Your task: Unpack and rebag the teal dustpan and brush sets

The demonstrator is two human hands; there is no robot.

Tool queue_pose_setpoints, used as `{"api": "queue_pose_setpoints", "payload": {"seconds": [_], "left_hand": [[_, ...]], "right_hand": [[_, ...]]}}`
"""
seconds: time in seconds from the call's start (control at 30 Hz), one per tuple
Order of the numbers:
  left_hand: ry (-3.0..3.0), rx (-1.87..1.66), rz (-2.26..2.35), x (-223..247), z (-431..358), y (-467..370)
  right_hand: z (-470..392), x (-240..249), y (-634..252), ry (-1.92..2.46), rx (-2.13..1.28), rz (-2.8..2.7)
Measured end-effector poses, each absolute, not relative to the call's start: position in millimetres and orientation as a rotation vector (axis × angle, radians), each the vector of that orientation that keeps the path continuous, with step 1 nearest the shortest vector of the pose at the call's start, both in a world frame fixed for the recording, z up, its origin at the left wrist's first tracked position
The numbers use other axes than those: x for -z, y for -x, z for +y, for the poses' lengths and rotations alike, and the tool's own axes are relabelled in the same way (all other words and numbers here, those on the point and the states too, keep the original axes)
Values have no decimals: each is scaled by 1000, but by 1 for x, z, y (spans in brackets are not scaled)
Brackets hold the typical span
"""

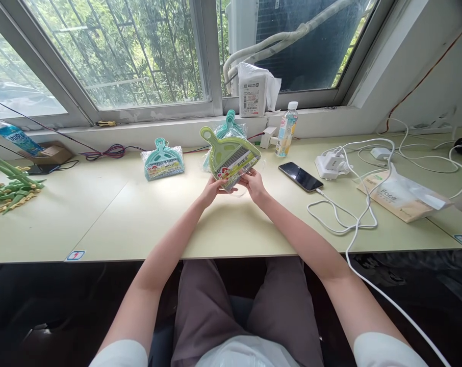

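Between my two hands is a light green mini dustpan and brush set [231,153], in clear wrapping with a printed label, its handle tilted up to the left. My left hand [214,190] is closed on its lower left edge. The lower right edge is gripped by my right hand [253,184]. Right behind it stands a teal dustpan set [230,122] in clear wrapping, partly hidden by the green one. Another wrapped teal dustpan set [163,160] lies on the table to the left, apart from my hands.
A drink bottle [286,130] and a phone [300,176] on a white cable are to the right. Farther right are a power adapter [332,164] and a tissue pack [403,196]. A plant [13,186] and a blue bottle [19,137] are at left. Windows line the back.
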State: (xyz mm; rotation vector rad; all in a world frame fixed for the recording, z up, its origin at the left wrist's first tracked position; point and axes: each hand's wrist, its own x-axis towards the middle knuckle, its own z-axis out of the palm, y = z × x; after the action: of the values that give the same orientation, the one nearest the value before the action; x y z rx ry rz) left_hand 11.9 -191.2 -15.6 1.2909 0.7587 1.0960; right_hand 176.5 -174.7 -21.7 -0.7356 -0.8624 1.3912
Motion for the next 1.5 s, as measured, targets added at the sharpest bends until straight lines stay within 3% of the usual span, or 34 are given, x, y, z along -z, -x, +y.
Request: {"api": "queue_pose_setpoints", "payload": {"seconds": [1.13,1.5], "left_hand": [[-1320,-1082,814,13,-193,-14],[-1255,-1153,907,17,-182,-7]], "right_hand": [[-173,21,-181,802,-1422,-831],[-155,18,-201,1023,-1441,-1081]]}}
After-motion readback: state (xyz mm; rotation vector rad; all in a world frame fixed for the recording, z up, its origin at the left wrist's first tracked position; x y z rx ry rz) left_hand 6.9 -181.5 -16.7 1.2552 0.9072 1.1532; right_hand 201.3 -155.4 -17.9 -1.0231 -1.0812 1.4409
